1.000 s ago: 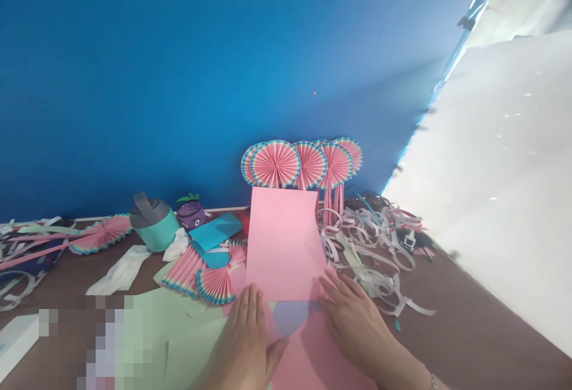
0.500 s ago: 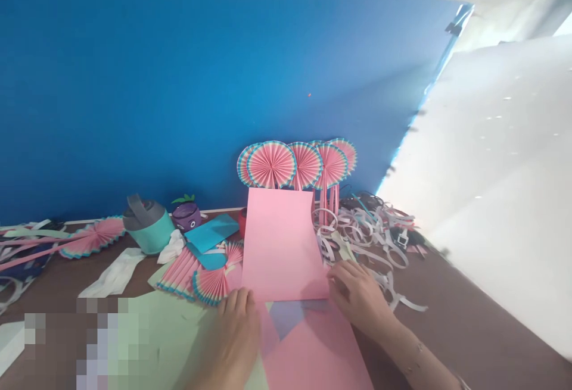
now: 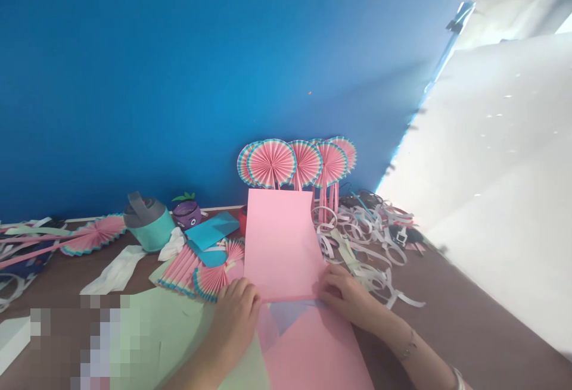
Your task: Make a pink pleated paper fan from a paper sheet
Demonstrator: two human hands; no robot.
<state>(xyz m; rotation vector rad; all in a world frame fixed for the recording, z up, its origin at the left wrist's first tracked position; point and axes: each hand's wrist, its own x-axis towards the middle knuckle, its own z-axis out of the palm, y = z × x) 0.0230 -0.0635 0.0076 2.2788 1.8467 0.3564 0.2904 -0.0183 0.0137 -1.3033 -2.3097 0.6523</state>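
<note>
A pink sheet of paper [image 3: 281, 241] lies in front of me with its far end reaching up toward the paper fans. My left hand [image 3: 239, 315] is at its near left corner, fingers bent over the edge. At the near right corner, my right hand [image 3: 346, 295] grips the edge between thumb and curled fingers. The near edge has a narrow lip between both hands. Beneath it lie more pink paper [image 3: 319, 351], a bluish-lilac piece [image 3: 286, 314] and, to the left, pale green paper [image 3: 179, 324].
Several finished round pink fans [image 3: 271, 164] stand against the blue partition [image 3: 179, 80]. Half-pleated fans [image 3: 212, 277] and blue paper [image 3: 212, 230] lie left, near a teal container [image 3: 152, 226] and a purple cup [image 3: 186, 215]. White paper strips [image 3: 370, 241] are heaped right.
My right hand has moved slightly left, farther onto the sheet's near right corner. The left hand has shifted slightly up along the near left corner.
</note>
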